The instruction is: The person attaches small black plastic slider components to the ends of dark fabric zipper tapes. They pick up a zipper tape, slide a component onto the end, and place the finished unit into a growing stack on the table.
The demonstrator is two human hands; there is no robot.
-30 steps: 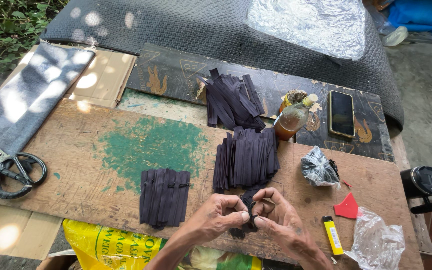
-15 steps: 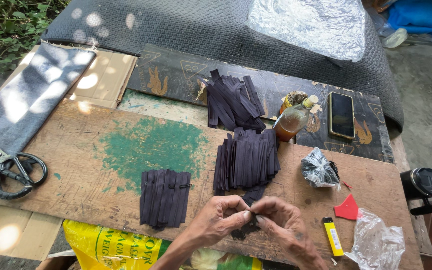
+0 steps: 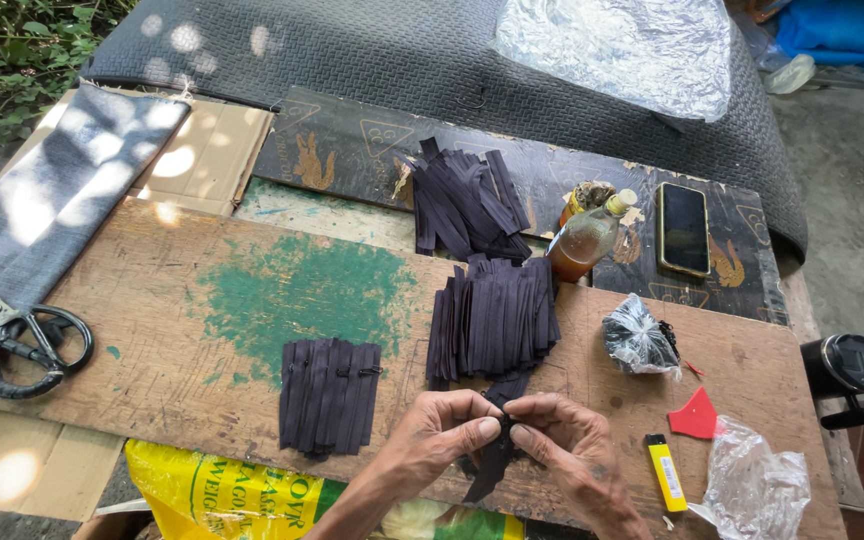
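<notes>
Strip in hand: you hold one dark strip (image 3: pixel 497 440), maybe a zipper piece. It hangs down from your fingertips toward you, over the wooden board (image 3: pixel 182 300).
Left hand: your left hand (image 3: pixel 442 432) pinches the top of the strip with thumb and finger.
Right hand: your right hand (image 3: pixel 567 440) pinches the same spot from the other side. The two hands touch at the tips.
Step now: it looks like you are working on a tiny part at the top end of the strip. That part is too small to make out.
Next move: it likely calls for a steady, small pinch with both hands held close.
Just past your hands: a big pile of dark strips (image 3: pixel 494 318).
Left of your hands: a small neat pile (image 3: pixel 330 393).
Farther out: another loose pile (image 3: pixel 467 205) and a bottle of brown liquid (image 3: pixel 584 240).
Right of your hands: a yellow lighter (image 3: pixel 666 472) and a red scrap (image 3: pixel 696 414).
Far left: the scissors (image 3: pixel 24 335).
</notes>
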